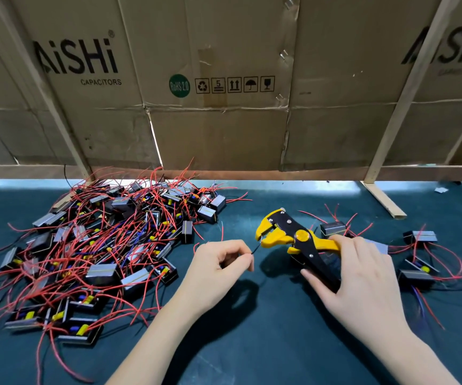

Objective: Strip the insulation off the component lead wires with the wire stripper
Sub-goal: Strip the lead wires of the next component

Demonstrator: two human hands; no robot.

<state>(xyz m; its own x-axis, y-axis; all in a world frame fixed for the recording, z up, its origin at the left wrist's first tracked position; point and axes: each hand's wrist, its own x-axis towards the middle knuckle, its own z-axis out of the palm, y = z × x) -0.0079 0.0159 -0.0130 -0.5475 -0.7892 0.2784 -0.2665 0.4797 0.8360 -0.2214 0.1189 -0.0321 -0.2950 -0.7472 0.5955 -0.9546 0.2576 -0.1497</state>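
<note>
The left hand (pixel 220 262) pinches a thin dark lead wire (pixel 255 249), feeding its tip into the open mouth of the yellow-and-black wire stripper (pixel 296 240), so the blades can bite insulation. The right hand (pixel 360 276) wraps the stripper's handles. Red-wired black components (pixel 90 245) pile left of the hands; open green desk (pixel 252 343) lies between and below them.

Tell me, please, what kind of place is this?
Probably an electronics assembly workbench in a small factory. A big pile of wired components lies on the dark green mat, flattened capacitor cartons screen the bench, and the right hand grips a yellow wire stripper.
</note>
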